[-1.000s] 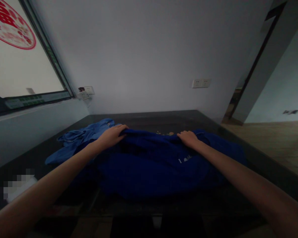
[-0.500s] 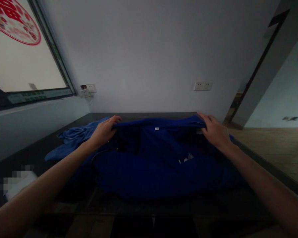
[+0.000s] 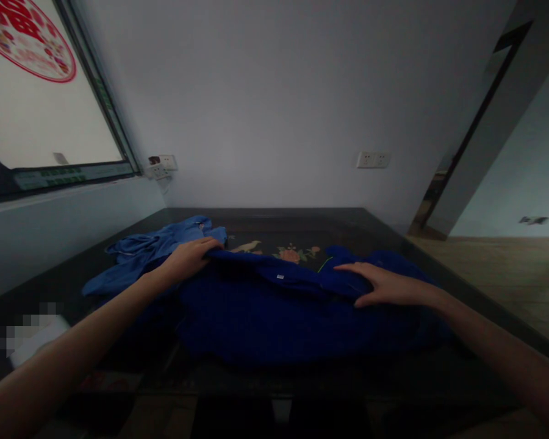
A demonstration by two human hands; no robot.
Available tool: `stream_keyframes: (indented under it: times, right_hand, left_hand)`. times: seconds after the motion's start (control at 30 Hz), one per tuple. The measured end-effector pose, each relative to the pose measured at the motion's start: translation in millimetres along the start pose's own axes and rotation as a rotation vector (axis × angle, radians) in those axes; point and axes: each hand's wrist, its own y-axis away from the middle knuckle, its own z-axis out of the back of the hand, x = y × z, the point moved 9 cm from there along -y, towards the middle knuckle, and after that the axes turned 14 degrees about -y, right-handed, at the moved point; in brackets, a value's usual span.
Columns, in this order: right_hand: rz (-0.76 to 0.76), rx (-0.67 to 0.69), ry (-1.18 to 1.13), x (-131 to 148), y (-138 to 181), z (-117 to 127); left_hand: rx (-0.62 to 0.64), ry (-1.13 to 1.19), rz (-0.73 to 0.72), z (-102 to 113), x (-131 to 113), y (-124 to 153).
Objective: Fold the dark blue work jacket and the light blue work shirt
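Note:
A dark blue garment [image 3: 265, 323] lies bunched across the dark table in front of me, with a small white label near its far edge. Its exact kind I cannot make out. My left hand [image 3: 194, 253] is closed on the left end of that far edge, lifting it slightly. Over the right part of the cloth, my right hand [image 3: 379, 283] is open, thumb and fingers apart, touching or just above the fabric. A bright green line shows on the cloth beside its fingertips. Just beyond my left hand sits a crumpled lighter blue garment [image 3: 137, 259].
The dark table [image 3: 320, 222] has a printed bird and flowers [image 3: 289, 253] on its top and reaches the wall. A blurred white object [image 3: 41, 341] lies at the left. Wall sockets [image 3: 373, 160] are behind, a window [image 3: 36, 122] is at the left.
The garment's far edge has come down and toward me, uncovering the table's print. My right hand has let go of it and opened; my left hand has moved slightly lower, still holding.

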Motion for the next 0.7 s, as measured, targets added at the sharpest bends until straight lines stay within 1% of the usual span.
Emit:
stream_keyframes:
  times: [0.07,0.13,0.27,0.37,0.47,0.53,0.57,0.7]
  right_hand:
    - [-0.057,0.049,-0.028,-3,4,-10]
    - [-0.079,0.067,-0.019,-5,8,-15]
    - [-0.054,0.116,0.017,-5,16,-15]
    - [-0.046,0.123,0.015,-11,23,-9]
    - [-0.075,0.097,0.069,-24,26,-8]
    - [-0.075,0.090,0.144,-32,25,-16]
    - [-0.070,0.079,0.194,-35,23,-21]
    - [-0.046,0.015,0.419,-45,16,-48]
  left_hand:
    - [0.088,0.011,-0.035,-15,-3,11]
    - [0.140,0.031,-0.074,-26,-6,23]
    - [0.202,0.085,-0.132,-43,-8,44]
    - [0.194,0.133,-0.159,-54,-7,55]
    - [0.126,0.117,-0.208,-61,-12,62]
    - [0.098,0.078,-0.233,-68,-17,66]
    - [0.105,0.066,-0.237,-73,-20,68]
    - [0.223,0.075,-0.200,-95,-28,75]
